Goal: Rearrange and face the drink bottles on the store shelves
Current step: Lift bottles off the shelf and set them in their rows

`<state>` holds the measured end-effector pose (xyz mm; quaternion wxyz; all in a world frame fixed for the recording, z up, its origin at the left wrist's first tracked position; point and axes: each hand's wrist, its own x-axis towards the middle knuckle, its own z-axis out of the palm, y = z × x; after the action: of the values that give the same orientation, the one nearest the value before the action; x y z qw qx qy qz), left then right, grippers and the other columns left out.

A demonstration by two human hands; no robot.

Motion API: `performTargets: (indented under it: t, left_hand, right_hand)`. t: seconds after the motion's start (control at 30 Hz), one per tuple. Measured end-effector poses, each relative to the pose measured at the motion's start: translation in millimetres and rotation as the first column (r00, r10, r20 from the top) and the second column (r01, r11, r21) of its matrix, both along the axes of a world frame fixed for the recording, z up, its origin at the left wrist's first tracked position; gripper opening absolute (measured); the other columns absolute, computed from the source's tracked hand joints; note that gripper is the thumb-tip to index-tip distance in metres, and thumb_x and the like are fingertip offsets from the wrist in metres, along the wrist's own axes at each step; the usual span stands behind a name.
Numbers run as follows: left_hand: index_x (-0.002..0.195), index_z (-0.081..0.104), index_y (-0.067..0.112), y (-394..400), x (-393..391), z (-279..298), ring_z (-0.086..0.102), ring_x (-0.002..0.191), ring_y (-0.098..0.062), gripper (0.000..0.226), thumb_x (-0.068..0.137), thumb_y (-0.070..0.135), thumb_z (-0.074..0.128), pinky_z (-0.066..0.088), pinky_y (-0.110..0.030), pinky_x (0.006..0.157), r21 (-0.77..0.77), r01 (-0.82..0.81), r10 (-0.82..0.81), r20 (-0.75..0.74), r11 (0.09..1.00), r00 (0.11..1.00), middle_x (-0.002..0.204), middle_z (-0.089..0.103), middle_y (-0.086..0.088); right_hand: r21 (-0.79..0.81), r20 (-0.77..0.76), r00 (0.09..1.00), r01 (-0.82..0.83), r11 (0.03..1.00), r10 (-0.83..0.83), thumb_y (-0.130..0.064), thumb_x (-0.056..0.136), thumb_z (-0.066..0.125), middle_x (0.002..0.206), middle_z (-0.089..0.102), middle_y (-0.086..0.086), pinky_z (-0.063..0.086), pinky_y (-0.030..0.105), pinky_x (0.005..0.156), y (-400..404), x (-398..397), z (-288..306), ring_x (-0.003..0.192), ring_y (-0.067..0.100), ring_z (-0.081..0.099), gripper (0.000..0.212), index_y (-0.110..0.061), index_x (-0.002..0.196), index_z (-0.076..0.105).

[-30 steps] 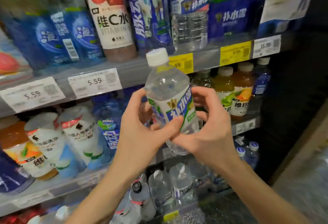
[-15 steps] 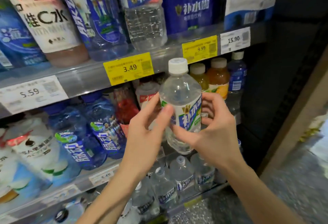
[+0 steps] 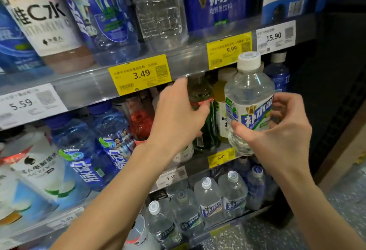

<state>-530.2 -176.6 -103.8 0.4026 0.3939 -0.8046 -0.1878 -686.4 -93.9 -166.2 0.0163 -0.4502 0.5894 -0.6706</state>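
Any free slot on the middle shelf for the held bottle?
None plainly bare. Middle shelf is packed, blue bottles through green bottle, gripped by left hand, to yellow bottle. Spot behind clear bottle in right hand is hidden.

A shop's drinks aisle — tiered shelves (image 3: 95, 89) with clear front rails, packed with bottled drinks standing in rows. Price tags are clipped along each rail: a yellow tag (image 3: 141, 74) reading 3.49, another yellow tag (image 3: 229, 49) reading 9.99, and white tags (image 3: 275, 36) at 15.90 and 5.59, each with a barcode or QR square. Identical small water bottles (image 3: 208, 200) are lined up on the bottom shelf — retail stock.
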Motion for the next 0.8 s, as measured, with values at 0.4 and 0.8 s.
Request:
performTargets:
  t: [0.4, 0.8]
  left_hand:
    - [0.092, 0.049, 0.026, -8, -21, 3, 0.062, 0.037, -0.012, 0.035, 0.083, 0.021, 0.082, 0.048, -0.023, 0.036, 0.226, -0.015, 0.036, -0.090, 0.974, 0.995, 0.067, 0.065, -0.001]
    - [0.118, 0.058, 0.034, 33, 16, -27, 0.058, 0.105, 0.004, 0.071, 0.056, 0.045, 0.091, 0.048, -0.018, 0.087, -0.041, -0.059, 0.057, -0.036, 0.997, 0.998, 0.109, 0.062, 0.023]
  right_hand:
    - [-0.039, 0.126, 0.991, 0.054, 0.998, -0.049, -0.019, 0.058, 0.095, 0.095, 0.061, -0.012, 0.050, 0.011, 0.070, -1, -15, -8, 0.081, -0.006, 0.063, 0.068, -0.016, 0.110, 0.052]
    - [-0.082, 0.093, 0.995, 0.053, 0.995, -0.045, -0.021, 0.060, 0.094, 0.098, 0.060, -0.015, 0.049, 0.011, 0.075, 3, -13, -7, 0.087, -0.007, 0.061, 0.066, -0.015, 0.110, 0.052]
